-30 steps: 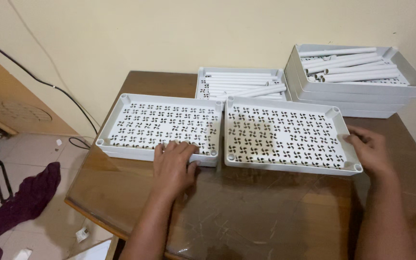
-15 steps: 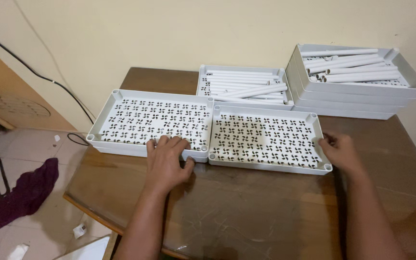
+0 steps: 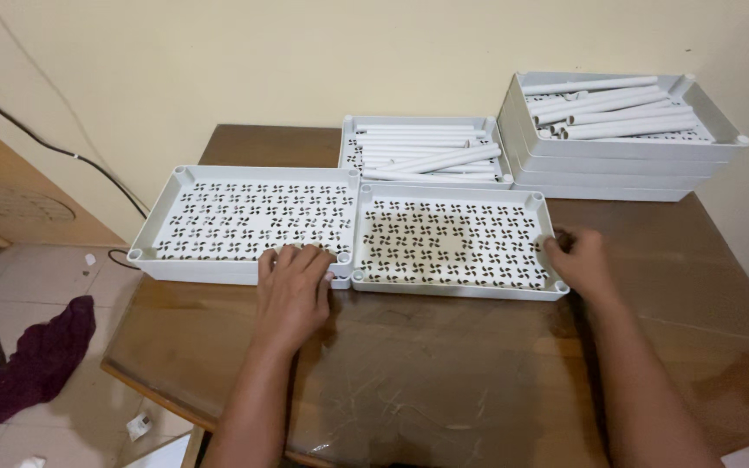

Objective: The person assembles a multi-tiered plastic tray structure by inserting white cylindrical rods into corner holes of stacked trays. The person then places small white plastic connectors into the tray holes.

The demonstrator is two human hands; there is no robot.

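While the left hand (image 3: 295, 286) lies palm down with its fingers spread flat over the near rim of the left tray (image 3: 244, 221), close to the corner where the two trays meet, it grips nothing; it only presses on the plastic edge. Its forearm runs straight up from the bottom of the view, wrist level with the tabletop. The right hand (image 3: 579, 260) rests against the right end of the right tray (image 3: 454, 238), fingers curled loosely about the near right corner post; whether they actually clasp the rim cannot be told from here. That forearm comes in at a slant from the lower right.

Both trays are shallow rectangles of pale grey plastic, their floors pierced with rows of small pinwheel-shaped cut-outs and their corners moulded into short round sockets. They sit side by side near the middle of the table (image 3: 444, 381), long edges in line, short ends touching.

Just behind them stands a third tray (image 3: 426, 152) filled with white tubes (image 3: 431, 154), smooth and round, lying mostly lengthwise. To its right a stack of trays (image 3: 617, 143) rises higher, more tubes loose in the top one. The table is dark brown wood under a glossy, scuffed clear sheet. On the tiled floor to the left lies a crumpled maroon cloth (image 3: 32, 368).
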